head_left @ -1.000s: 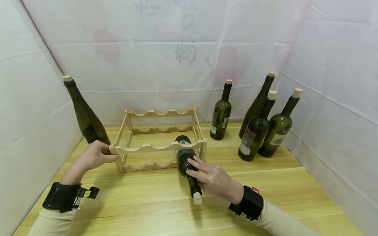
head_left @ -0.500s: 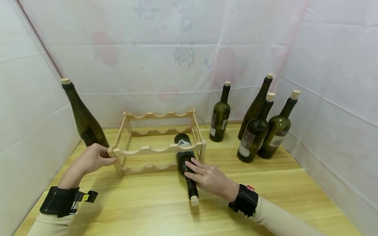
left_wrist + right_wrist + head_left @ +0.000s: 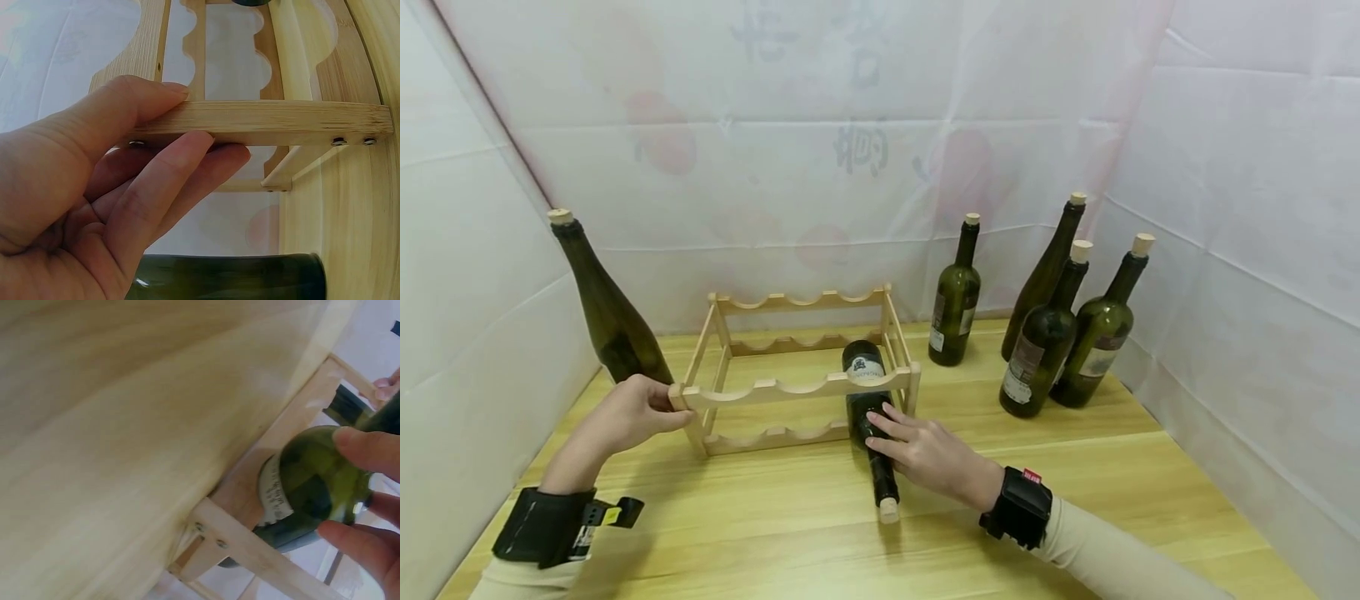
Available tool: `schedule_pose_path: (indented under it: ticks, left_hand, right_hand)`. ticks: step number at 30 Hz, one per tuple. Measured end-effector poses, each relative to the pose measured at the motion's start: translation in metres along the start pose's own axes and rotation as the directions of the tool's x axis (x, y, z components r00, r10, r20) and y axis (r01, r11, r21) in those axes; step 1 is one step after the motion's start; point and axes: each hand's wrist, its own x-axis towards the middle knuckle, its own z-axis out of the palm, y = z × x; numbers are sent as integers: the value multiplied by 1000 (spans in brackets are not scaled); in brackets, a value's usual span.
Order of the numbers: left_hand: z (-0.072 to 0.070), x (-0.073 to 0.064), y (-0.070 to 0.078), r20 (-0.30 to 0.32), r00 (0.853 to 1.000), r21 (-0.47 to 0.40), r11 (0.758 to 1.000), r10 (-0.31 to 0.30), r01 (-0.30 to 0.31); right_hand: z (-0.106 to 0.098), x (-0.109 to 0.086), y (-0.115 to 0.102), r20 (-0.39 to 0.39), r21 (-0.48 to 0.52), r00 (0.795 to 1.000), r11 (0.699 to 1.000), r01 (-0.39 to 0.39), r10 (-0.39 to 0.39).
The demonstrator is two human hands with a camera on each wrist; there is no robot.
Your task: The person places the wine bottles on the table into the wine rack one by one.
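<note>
A dark green corked wine bottle (image 3: 861,422) lies in the rightmost lower slot of a wooden wine rack (image 3: 797,387). Its base points to the back and its neck sticks out in front. My right hand (image 3: 936,458) holds it at the shoulder and neck, thumb on one side and fingers on the other, as the green glass bottle (image 3: 319,481) shows in the right wrist view. My left hand (image 3: 625,421) pinches the rack's front left post (image 3: 269,122) between thumb and fingers. Part of the bottle is hidden behind the upper front rail.
Just left of the rack stands a tall green bottle (image 3: 613,312), close to my left hand. Several corked bottles stand upright to the right, among them a labelled one (image 3: 1037,358) and one nearer the rack (image 3: 955,312). White cloth walls (image 3: 775,192) enclose the wooden table (image 3: 760,525).
The bottle has slid a little deeper into the rack, and its neck has swung slightly left along with my right hand. My left hand keeps its pinch on the post. The head view has shifted slightly.
</note>
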Motion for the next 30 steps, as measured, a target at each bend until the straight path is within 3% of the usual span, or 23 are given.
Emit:
schedule_pose_path:
  ticks: [4,8,11,18,22,25,30]
  left_hand:
    - [2,2,0,5,1000,-13,1000,10,-10]
    - [2,1,0,-2,1000,-7,1000,2,-2]
    - [0,0,0,-10,1000,5,1000,-9,9]
    - [0,-1,0,-6,1000,-1,1000,-9,9]
    - [-1,1,1,-11,1000,4,1000,-12,12]
    - [-1,0,1,-11,1000,9,1000,-21,21]
    - [-1,-3,2,-3,1000,6,1000,-17,17]
  right_hand:
    - [-10,5,0,120,117,989,988,-105,91]
    - [-20,16,3,245,290,948,918,-272,203]
    - [-23,24,6,276,355,928,871,-340,249]
    - [-21,36,8,202,338,917,854,-396,345]
    - [-23,43,5,145,294,881,830,-474,451]
    - [-27,50,3,203,277,845,799,-534,494]
    - [-29,59,1,376,272,787,754,-598,489]
